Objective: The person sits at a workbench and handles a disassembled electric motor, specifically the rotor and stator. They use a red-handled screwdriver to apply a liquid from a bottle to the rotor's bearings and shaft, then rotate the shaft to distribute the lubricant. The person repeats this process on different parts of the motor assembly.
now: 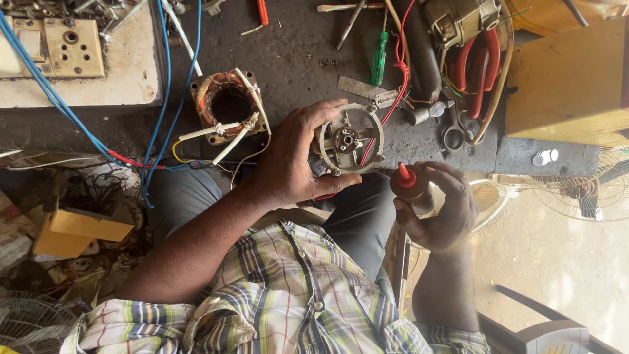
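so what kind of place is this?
Probably a small fan or motor repair bench: a wound stator on the worktop, scattered screwdrivers, and fan guards on the floor. The left hand holds a motor end cover.

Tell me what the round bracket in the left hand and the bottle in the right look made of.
Round bracket: looks like cast metal, dull grey and matte, with thin spokes and a central hub; possibly aluminium. Bottle: probably plastic, dark body with a smooth red cone nozzle; the right hand covers most of it. The left hand grips the bracket's rim.

A repair workshop: screwdrivers (379,59), pliers (477,62) and a wound motor coil (226,105) litter the bench (295,59).
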